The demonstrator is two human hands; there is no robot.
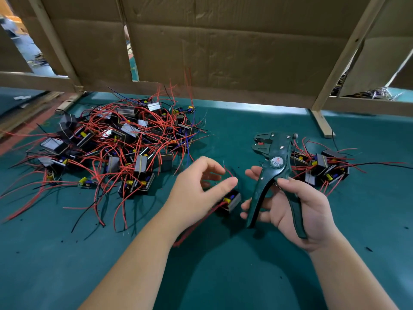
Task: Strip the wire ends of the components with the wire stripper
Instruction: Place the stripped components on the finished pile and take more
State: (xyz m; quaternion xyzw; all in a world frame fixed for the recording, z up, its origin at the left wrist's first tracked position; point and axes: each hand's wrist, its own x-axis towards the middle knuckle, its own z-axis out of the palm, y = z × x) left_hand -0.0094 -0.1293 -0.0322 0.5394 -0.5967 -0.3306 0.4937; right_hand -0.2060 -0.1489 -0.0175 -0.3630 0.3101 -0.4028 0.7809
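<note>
1 wire stripper (276,162), rt of centre at approx 4 o'clock, held above green worktop (223,276). Long axis runs 6 to 12 o'clock: handles down and spread, head up, nose facing 10 o'clock. Right hand (299,209) grip clamped round both handles.

Left hand (196,193) grip apart, fingers loosely curled. 1 red wire end (228,171) just beside thumb tip, contact unclear. 1 single component (231,201) at its 4 o'clock.

2 heaps of components w/ red and black wires: big heap (125,142) at 9 o'clock, small heap (321,166) at 3 o'clock. Too tangled to count.
</note>
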